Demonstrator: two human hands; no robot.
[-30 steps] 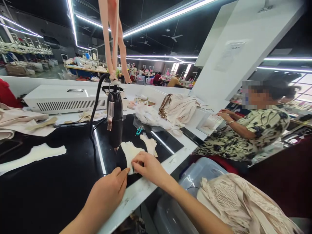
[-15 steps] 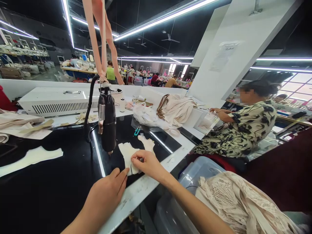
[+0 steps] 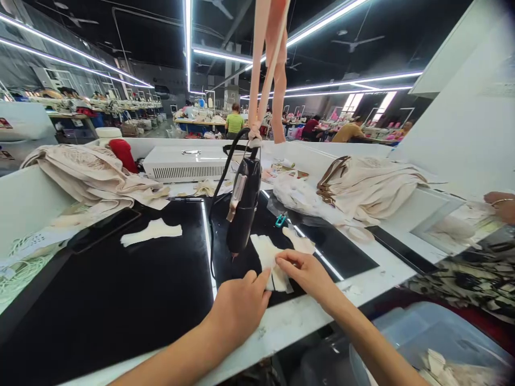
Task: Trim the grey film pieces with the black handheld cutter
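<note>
A cream fabric piece [image 3: 263, 247] lies on the black table surface near the front edge. My left hand [image 3: 243, 306] rests at its near left edge, fingers curled together with the fingertips on the cloth. Thumb and forefinger of my right hand [image 3: 304, 272] pinch the same piece at its right side; the exact grip is partly hidden by the fingers. A dark line crosses the cloth between my hands. Just behind sits a second cream piece [image 3: 298, 241]. A black corded tool [image 3: 244, 206] hangs tip down, left of the cloth.
Teal-handled snips [image 3: 280, 220] lie behind the pieces, beside a clear plastic bag [image 3: 300, 193]. Another cream piece [image 3: 152, 232] is at left. Fabric piles [image 3: 370, 185] flank the table, and a white vented box [image 3: 183, 163] stands behind. A plastic bin [image 3: 442, 332] and a co-worker's hand [image 3: 501, 206] are at right.
My view has turned left, so the scene appears farther right. Both hands remain at the same cream piece, with little visible shift in their hold.
</note>
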